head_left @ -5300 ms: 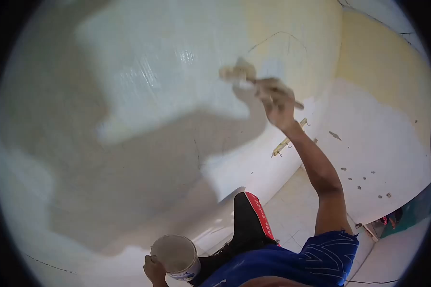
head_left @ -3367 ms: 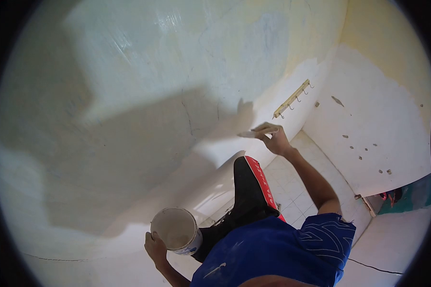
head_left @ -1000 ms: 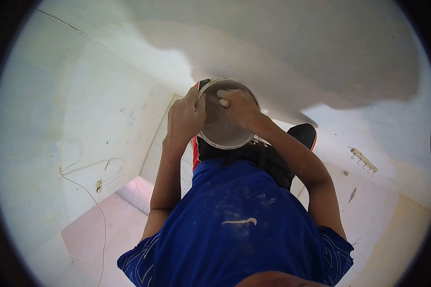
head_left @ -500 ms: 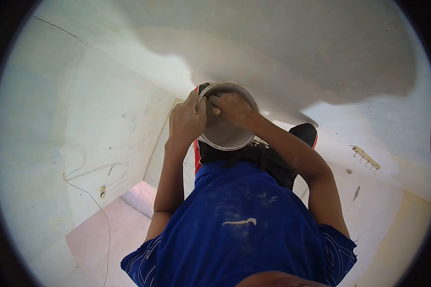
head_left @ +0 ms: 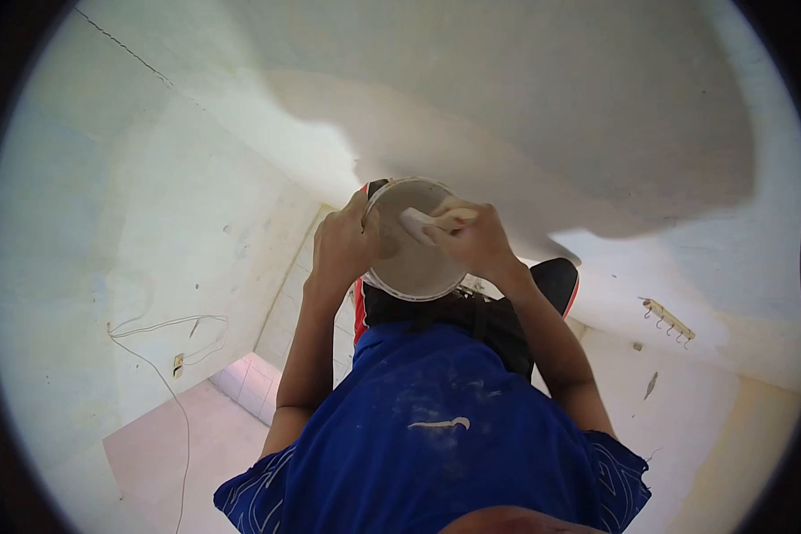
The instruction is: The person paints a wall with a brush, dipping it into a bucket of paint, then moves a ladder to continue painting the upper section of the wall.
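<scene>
A whitish round bucket (head_left: 411, 276) is in front of my body at the level of my thighs, its open top facing me. My left hand (head_left: 343, 245) is closed on the bucket's left rim, with the thumb side over the edge. Over the right part of the opening, my right hand (head_left: 482, 240) is closed around a pale flat tool (head_left: 416, 225). The end of this tool points left into the bucket; its exact kind is hard to make out. The inside of the bucket is greyish and smeared.
A wall with a wet-looking grey patch (head_left: 525, 98) rises ahead. On the right wall hangs a hook rail (head_left: 667, 322). To the left, a loose cable (head_left: 173, 392) runs down past a wall socket (head_left: 179, 365). A crack (head_left: 125, 46) crosses the upper left.
My right hand has come up out of the bucket toward its right rim, and the pale tool now shows. The left hand stays on the rim. The bucket sits slightly lower in view.
</scene>
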`<act>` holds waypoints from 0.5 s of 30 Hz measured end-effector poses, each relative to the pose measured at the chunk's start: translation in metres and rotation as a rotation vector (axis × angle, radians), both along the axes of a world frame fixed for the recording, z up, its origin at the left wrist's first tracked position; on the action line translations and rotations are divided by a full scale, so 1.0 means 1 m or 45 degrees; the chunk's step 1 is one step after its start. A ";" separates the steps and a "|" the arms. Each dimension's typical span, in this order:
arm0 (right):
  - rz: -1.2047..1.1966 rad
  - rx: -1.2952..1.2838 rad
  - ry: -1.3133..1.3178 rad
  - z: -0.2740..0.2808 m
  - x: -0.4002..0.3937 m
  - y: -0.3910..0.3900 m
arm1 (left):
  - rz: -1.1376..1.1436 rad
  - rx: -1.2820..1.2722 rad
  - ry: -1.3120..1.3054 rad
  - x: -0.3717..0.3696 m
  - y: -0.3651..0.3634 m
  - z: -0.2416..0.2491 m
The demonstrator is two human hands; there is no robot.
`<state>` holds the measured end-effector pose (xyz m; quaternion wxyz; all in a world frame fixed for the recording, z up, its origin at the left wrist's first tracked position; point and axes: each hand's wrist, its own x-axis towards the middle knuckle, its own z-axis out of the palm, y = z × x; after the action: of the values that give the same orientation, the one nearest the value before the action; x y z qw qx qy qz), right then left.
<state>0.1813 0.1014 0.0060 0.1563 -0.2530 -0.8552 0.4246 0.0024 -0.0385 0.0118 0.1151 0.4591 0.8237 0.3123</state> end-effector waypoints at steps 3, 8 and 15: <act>-0.222 -0.417 0.196 0.005 0.032 0.014 | 0.011 -0.044 -0.041 0.000 0.004 0.003; -0.558 -1.090 0.578 0.008 0.068 0.014 | -0.032 -0.128 -0.037 0.000 0.015 0.005; -0.647 -1.609 0.749 -0.022 0.086 0.013 | -0.040 -0.162 -0.008 0.004 0.016 0.012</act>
<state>0.2678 0.1139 -0.0158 0.2969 -0.3608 -0.2858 0.8367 0.0065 -0.0226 0.0239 0.1515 0.4628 0.8342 0.2589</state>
